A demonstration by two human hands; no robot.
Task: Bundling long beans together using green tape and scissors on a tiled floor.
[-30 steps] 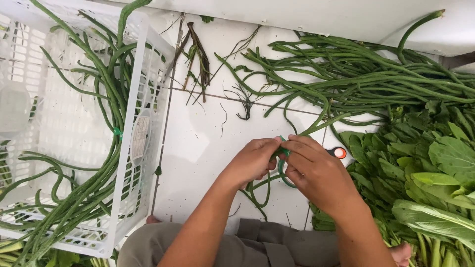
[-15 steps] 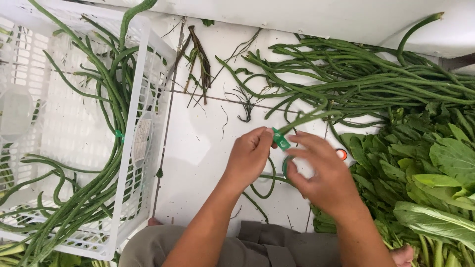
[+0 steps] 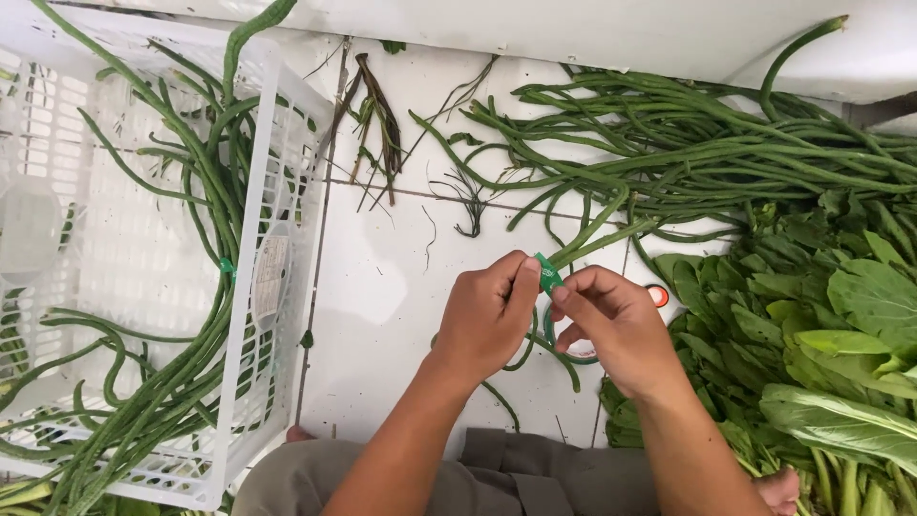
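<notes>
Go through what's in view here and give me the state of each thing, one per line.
left hand: pinching the green tape
right hand: pinching the green tape
green tape: wrapped around the bean bundle
bean bundle: gathered, held at one end
white crate: open, partly filled with long beans
loose long beans: spread on the floor
leafy greens: piled on the floor

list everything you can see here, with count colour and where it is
green tape strip: one, green, pinched between both hands around a small bundle of beans
long beans: many, green, loose pile on the floor at upper right
long beans in crate: many, green, draped over the crate's right side
crate: one, white plastic, left
leafy greens: a heap, green, right
dried stems: a few, brown, top centre
tape roll: one, partly hidden under the right hand
left hand: centre
right hand: centre
</notes>
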